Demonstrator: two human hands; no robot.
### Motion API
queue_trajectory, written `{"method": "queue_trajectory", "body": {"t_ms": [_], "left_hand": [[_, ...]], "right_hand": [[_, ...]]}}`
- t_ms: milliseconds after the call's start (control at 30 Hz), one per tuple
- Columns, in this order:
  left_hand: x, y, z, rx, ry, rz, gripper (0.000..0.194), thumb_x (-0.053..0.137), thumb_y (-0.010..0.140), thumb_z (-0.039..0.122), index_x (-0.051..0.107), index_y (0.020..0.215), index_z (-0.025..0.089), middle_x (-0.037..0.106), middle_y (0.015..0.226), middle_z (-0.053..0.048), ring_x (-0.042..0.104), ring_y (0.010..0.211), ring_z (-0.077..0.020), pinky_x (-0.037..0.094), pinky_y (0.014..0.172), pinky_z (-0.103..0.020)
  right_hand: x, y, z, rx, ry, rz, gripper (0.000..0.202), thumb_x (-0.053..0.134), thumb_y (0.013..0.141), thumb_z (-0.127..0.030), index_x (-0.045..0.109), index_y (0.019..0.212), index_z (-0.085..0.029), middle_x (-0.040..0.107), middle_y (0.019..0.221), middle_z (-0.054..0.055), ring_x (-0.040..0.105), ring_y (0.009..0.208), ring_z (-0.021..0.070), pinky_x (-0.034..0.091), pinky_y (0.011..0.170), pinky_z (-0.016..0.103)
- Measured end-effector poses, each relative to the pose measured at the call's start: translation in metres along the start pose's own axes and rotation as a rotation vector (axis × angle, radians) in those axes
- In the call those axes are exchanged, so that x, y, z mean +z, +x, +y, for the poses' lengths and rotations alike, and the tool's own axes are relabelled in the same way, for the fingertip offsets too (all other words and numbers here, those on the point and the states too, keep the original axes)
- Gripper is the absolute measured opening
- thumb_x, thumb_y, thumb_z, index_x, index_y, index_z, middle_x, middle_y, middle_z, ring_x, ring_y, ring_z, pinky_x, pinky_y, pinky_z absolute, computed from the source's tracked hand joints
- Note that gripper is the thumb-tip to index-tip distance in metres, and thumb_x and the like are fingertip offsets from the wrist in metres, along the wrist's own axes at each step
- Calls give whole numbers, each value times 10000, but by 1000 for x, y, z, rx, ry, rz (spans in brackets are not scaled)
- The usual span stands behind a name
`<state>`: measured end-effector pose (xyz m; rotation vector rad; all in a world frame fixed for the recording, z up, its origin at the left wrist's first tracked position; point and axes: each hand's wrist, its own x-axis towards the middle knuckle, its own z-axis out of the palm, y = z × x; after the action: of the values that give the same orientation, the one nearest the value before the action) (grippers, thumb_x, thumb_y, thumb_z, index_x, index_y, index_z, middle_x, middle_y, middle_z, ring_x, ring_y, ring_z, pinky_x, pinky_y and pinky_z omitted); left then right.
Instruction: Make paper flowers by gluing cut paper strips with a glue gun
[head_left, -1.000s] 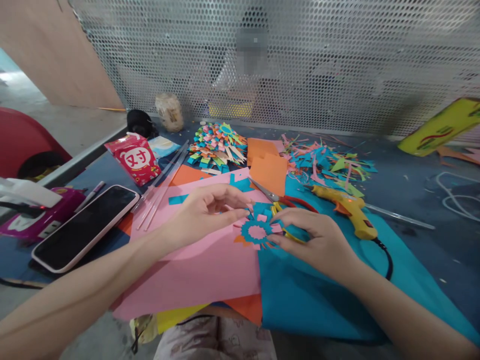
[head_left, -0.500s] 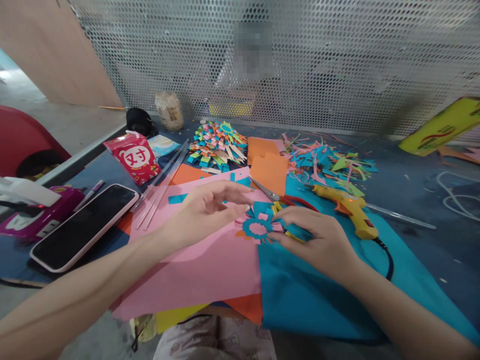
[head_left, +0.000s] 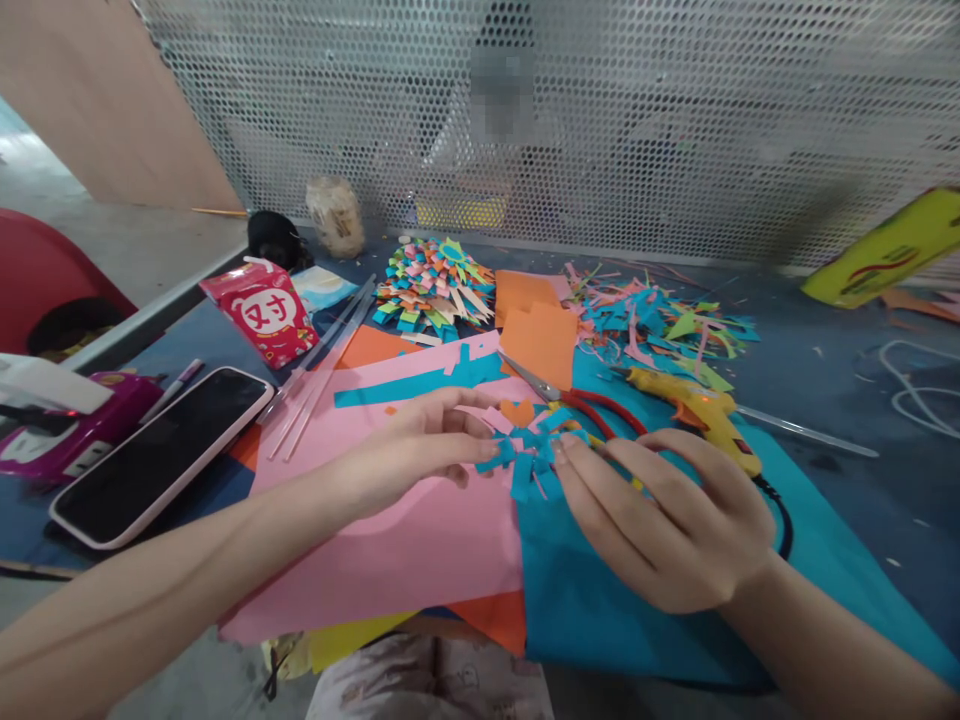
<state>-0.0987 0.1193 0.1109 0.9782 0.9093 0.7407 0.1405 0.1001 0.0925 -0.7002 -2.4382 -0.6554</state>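
Observation:
A layered paper flower (head_left: 529, 462) in blue, pink and orange is held above the pink paper sheet (head_left: 390, 580) and the blue paper sheet (head_left: 622, 620). My left hand (head_left: 420, 440) has curved fingers closed at a blue petal on its left side; the exact grip is partly hidden. On the opposite side, my right hand (head_left: 667, 515) pinches a blue petal between thumb and fingers. Behind the flower lie scissors (head_left: 544, 385) with red handles, partly covered by my right hand. A yellow hot glue gun (head_left: 694, 410) rests beyond that hand.
A pile of folded paper pieces (head_left: 435, 285) and a heap of paper scraps (head_left: 660, 320) lie along the mesh panel (head_left: 637, 130). At left are a phone (head_left: 161, 455), a purple power strip (head_left: 82, 425), a red packet (head_left: 262, 310) and clear glue sticks (head_left: 322, 370).
The flower has turned over from its round pink centre to its blue strips. My left fingers have come down to its edge, and my right hand has rotated to a fingertip pinch.

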Motion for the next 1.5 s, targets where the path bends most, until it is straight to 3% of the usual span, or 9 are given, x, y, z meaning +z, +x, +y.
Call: {"method": "queue_trajectory", "body": {"t_ms": [267,467,1067,1500], "left_hand": [[3,0,3,35,75,28,384,685,638,169,565,1003,156,568,632,49,515,572,-86,410,558,-241],[4,0,2,36,118,35,400,667,676,198,548,1056,160,554,655,52,521,583,-84,411,552,-233],[5,-2,2,69,205,12,416,657,678,175,505,1065,154,553,653,51,572,574,-110,417,561,-255],[8,-3,4,88,258,30,439,642,665,181,498,1079,157,521,602,70,564,555,-115,409,544,-247]], "right_hand": [[-10,25,-4,-320,-342,115,190,551,846,-166,693,776,-272,740,875,-4,617,766,176,478,660,356],[-13,32,-7,-311,-306,148,170,558,834,-132,697,758,-193,732,812,18,597,722,172,460,626,348],[-7,23,-9,-350,-316,117,176,549,842,-275,699,757,-240,715,899,30,575,779,193,464,656,373],[-5,23,-13,-367,-290,132,235,494,853,-255,708,769,-205,713,910,63,580,794,206,463,626,373]]}}
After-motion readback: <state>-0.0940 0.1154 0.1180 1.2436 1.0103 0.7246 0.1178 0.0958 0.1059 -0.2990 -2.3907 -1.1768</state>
